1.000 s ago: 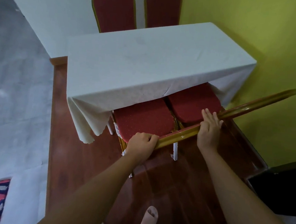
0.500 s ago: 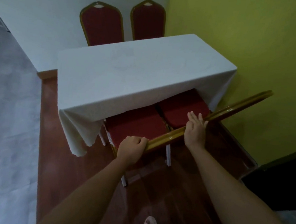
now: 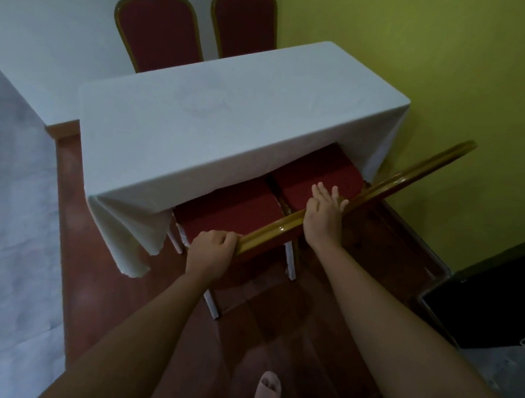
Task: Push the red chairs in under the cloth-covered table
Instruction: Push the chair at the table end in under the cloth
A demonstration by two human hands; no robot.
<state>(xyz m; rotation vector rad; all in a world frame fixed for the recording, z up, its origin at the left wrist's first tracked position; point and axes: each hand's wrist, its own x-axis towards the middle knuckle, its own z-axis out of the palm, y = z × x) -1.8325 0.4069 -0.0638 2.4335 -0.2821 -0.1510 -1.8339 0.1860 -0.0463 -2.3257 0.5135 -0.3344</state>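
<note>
Two red chairs stand side by side at the near edge of the white cloth-covered table (image 3: 229, 125). The left chair's seat (image 3: 231, 210) and the right chair's seat (image 3: 317, 178) are partly under the cloth. Their gold backrest tops form one line (image 3: 384, 185) seen from above. My left hand (image 3: 211, 247) is clenched around the left chair's backrest top. My right hand (image 3: 323, 217) rests flat on the backrest where the two chairs meet, fingers spread towards the seat. Two more red chairs (image 3: 158, 33) (image 3: 244, 20) stand at the table's far side.
The table stands on a raised reddish wooden platform (image 3: 110, 296) with a step edge at left and right. A yellow wall (image 3: 443, 72) is close on the right, a dark box (image 3: 495, 295) at lower right. My sandalled foot (image 3: 266, 395) is on the platform.
The chairs' seats have slid further under the cloth, with less red showing. Both hands kept their places on the backrests. My view has tilted up.
</note>
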